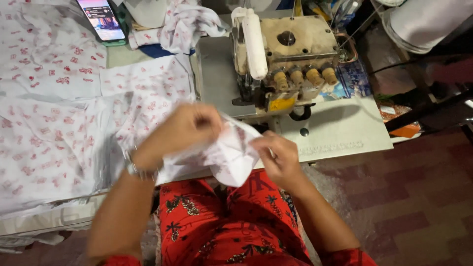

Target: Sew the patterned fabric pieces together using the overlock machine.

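Seen from above, a person's lap in red patterned clothing (231,226) fills the bottom of the view, forearms reaching forward. Just above the lap, both hands hold a small piece of white cloth (229,157) with a faint pink print, lifted off the table edge. The left hand (180,133), a metal watch (135,170) at its wrist, is closed over the cloth's upper left part; the right hand (276,157) pinches its right edge between thumb and fingers. The cloth looks thin, light and limp, likely to fold and slip, so it is best held by its edges or a corner. To the left, a stack of matching printed fabric (54,123) covers the table (340,128). Beyond the hands stands a worn beige sewing machine (286,54) with four thread knobs. Farther back left lies a lit phone (102,19). The hands are blurred, the fingertips are hidden in the folds, and the cloth's full shape cannot be made out.
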